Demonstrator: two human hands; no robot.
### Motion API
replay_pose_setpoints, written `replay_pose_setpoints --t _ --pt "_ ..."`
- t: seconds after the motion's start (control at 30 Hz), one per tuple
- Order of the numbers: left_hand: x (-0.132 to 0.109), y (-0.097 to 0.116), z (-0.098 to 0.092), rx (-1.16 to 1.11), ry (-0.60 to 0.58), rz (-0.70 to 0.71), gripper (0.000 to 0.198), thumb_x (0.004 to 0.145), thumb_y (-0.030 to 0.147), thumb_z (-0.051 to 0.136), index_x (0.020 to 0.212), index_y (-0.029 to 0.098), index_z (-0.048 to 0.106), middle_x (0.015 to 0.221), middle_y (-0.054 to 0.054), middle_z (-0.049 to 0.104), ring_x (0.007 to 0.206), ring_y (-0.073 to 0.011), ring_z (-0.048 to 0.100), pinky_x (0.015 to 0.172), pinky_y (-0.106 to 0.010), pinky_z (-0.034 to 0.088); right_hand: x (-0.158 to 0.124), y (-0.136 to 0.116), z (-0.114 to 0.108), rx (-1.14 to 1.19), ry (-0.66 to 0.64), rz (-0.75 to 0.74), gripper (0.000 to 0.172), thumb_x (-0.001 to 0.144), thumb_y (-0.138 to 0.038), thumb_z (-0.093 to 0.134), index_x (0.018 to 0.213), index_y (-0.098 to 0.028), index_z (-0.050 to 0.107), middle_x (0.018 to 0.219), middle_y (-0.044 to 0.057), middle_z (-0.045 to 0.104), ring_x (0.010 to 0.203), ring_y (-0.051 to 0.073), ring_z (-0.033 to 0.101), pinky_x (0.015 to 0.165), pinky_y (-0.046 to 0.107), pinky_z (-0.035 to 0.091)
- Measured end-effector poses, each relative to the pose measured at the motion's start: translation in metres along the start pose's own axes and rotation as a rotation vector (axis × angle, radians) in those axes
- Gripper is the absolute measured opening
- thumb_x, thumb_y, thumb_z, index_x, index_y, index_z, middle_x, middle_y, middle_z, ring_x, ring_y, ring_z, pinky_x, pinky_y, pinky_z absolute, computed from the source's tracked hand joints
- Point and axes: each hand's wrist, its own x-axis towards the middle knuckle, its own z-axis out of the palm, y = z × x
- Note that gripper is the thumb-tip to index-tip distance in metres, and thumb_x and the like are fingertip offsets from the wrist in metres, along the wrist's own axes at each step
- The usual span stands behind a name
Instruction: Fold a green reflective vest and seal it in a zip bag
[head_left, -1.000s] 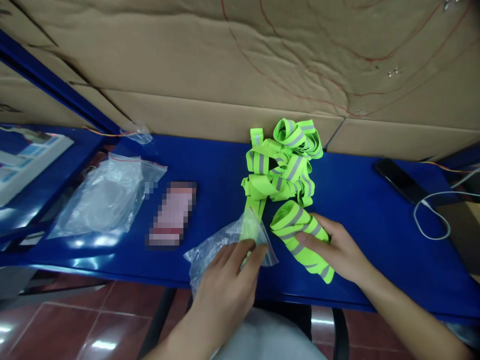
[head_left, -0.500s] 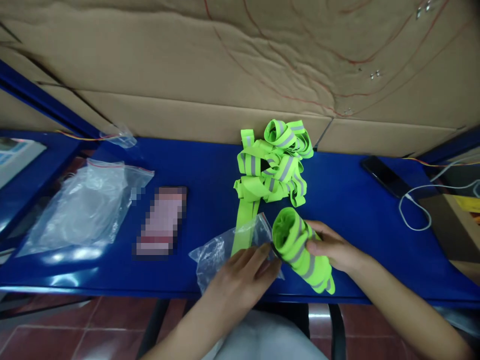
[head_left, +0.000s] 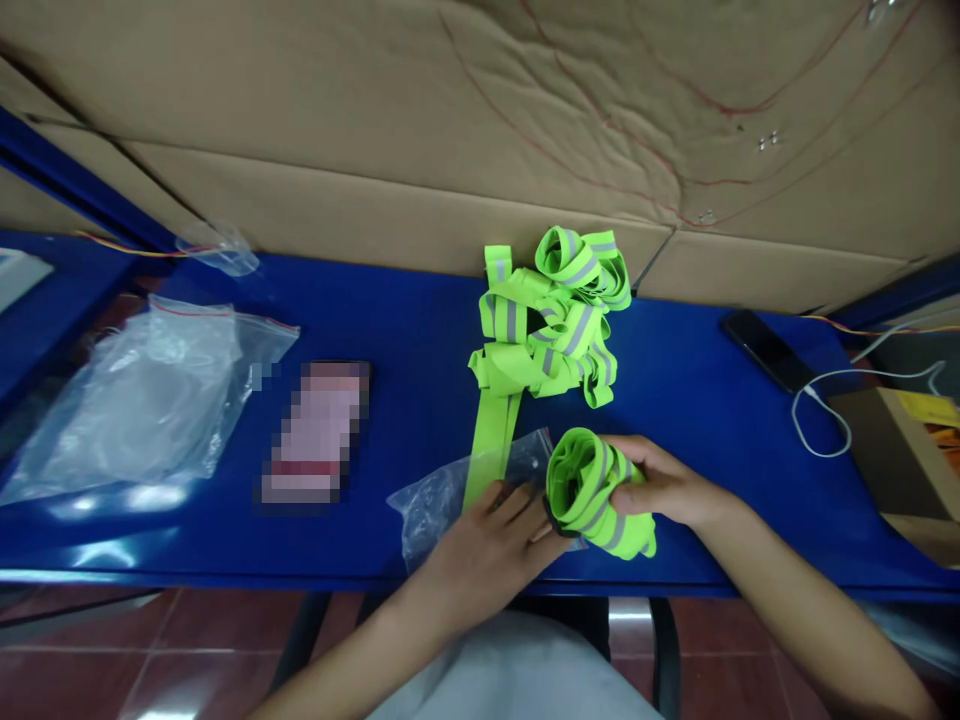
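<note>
My right hand [head_left: 660,485] is wrapped round a rolled bundle of neon-green reflective straps [head_left: 600,495] with grey stripes. The bundle is tilted, its coiled end facing up and left. My left hand [head_left: 506,535] lies over a clear zip bag [head_left: 439,500] with curled fingers, apparently gripping it near its opening; the fingertips are partly hidden beside the bundle. A dark edge shows at the lower left of the bundle, close to my left thumb. Beyond both hands sits a loose pile of the same green straps [head_left: 547,325], one tail of it running down to the bag.
To the left lie a stack of clear zip bags [head_left: 150,400] and a phone with a blurred screen [head_left: 315,430]. On the right are a black phone [head_left: 769,350], a white cable [head_left: 817,385] and an open cardboard box [head_left: 877,460]. A cardboard panel [head_left: 337,200] stands behind the blue table [head_left: 420,310].
The bundle has turned slightly in my right hand, its loose lower end now less visible. My left hand has shifted right, closer against the bundle. The view has moved a little.
</note>
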Motion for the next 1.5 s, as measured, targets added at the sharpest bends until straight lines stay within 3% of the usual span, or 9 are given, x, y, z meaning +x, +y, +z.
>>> replay_pose_setpoints --t 0.17,0.27,0.5,0.67,0.87,1.07,1.23,1.37,1.5 --pt "0.009 0.0 0.0 0.013 -0.178 -0.1 0.038 0.101 0.013 0.048 0.137 0.021 0.058 0.121 -0.009 0.07 0.11 -0.0264 0.065 0.098 -0.044 0.054 0.003 0.002 -0.002 -0.013 0.085 0.051 0.059 0.078 -0.039 0.089 0.129 -0.015 0.072 0.106 0.007 0.079 0.094 0.02 0.076 0.087 0.029 0.062" --pt "0.012 -0.001 0.0 -0.027 -0.179 -0.124 0.044 0.101 0.012 0.049 0.143 0.027 0.054 0.123 -0.007 0.07 0.109 -0.0254 0.066 0.096 -0.041 0.056 0.004 0.003 -0.003 -0.012 0.091 0.045 0.058 0.079 -0.04 0.088 0.13 -0.016 0.072 0.107 0.008 0.079 0.094 0.02 0.077 0.087 0.03 0.062" --pt "0.026 -0.004 -0.005 -0.074 -0.175 -0.039 0.028 0.099 0.009 0.05 0.122 0.019 0.063 0.104 -0.006 0.072 0.095 -0.0246 0.07 0.083 -0.04 0.062 0.0 0.0 -0.004 0.027 0.086 0.024 0.06 0.078 -0.043 0.088 0.128 -0.015 0.072 0.112 0.01 0.078 0.096 0.022 0.077 0.086 0.03 0.062" --pt "0.024 -0.009 -0.015 -0.016 0.019 0.02 0.027 0.099 0.009 0.049 0.122 0.019 0.061 0.099 -0.006 0.07 0.089 -0.0219 0.07 0.077 -0.035 0.062 -0.002 0.0 -0.007 0.03 0.081 0.025 0.058 0.078 -0.041 0.089 0.127 -0.015 0.073 0.108 0.009 0.079 0.095 0.021 0.076 0.084 0.027 0.061" --pt "0.013 -0.014 -0.013 -0.08 0.276 0.12 0.02 0.1 0.01 0.048 0.115 0.012 0.062 0.102 -0.01 0.072 0.098 -0.0219 0.071 0.087 -0.032 0.062 -0.003 -0.004 -0.007 0.001 -0.091 0.104 0.07 0.071 -0.043 0.093 0.129 -0.012 0.071 0.11 0.01 0.076 0.098 0.023 0.074 0.089 0.031 0.059" --pt "0.009 -0.014 -0.008 -0.016 0.253 0.143 0.024 0.1 0.011 0.047 0.119 0.009 0.06 0.109 -0.013 0.073 0.106 -0.0229 0.073 0.091 -0.034 0.061 -0.005 -0.006 -0.004 -0.035 -0.175 0.077 0.069 0.072 -0.034 0.092 0.134 -0.015 0.069 0.126 0.014 0.072 0.111 0.026 0.07 0.094 0.034 0.058" --pt "0.007 -0.01 -0.014 -0.018 0.319 0.194 0.026 0.099 0.012 0.044 0.111 0.012 0.066 0.102 -0.01 0.075 0.097 -0.0214 0.073 0.084 -0.033 0.063 -0.004 -0.007 -0.002 -0.013 -0.235 0.01 0.065 0.075 -0.033 0.091 0.135 -0.019 0.07 0.132 0.012 0.07 0.12 0.027 0.068 0.1 0.035 0.056" --pt "0.004 -0.005 -0.019 -0.074 0.311 0.285 0.023 0.097 0.015 0.047 0.103 0.018 0.069 0.106 -0.009 0.076 0.109 -0.0246 0.073 0.098 -0.04 0.062 -0.003 -0.012 0.002 -0.062 -0.291 -0.009 0.058 0.075 -0.029 0.091 0.13 -0.023 0.073 0.142 0.011 0.066 0.134 0.03 0.06 0.11 0.039 0.05" --pt "0.002 -0.004 -0.021 -0.058 0.355 0.254 0.02 0.098 0.02 0.047 0.098 0.024 0.067 0.105 -0.007 0.078 0.115 -0.0229 0.072 0.101 -0.039 0.062 -0.003 -0.018 0.004 -0.117 -0.275 0.009 0.059 0.073 -0.023 0.092 0.128 -0.02 0.072 0.147 0.013 0.062 0.134 0.029 0.06 0.107 0.036 0.052"
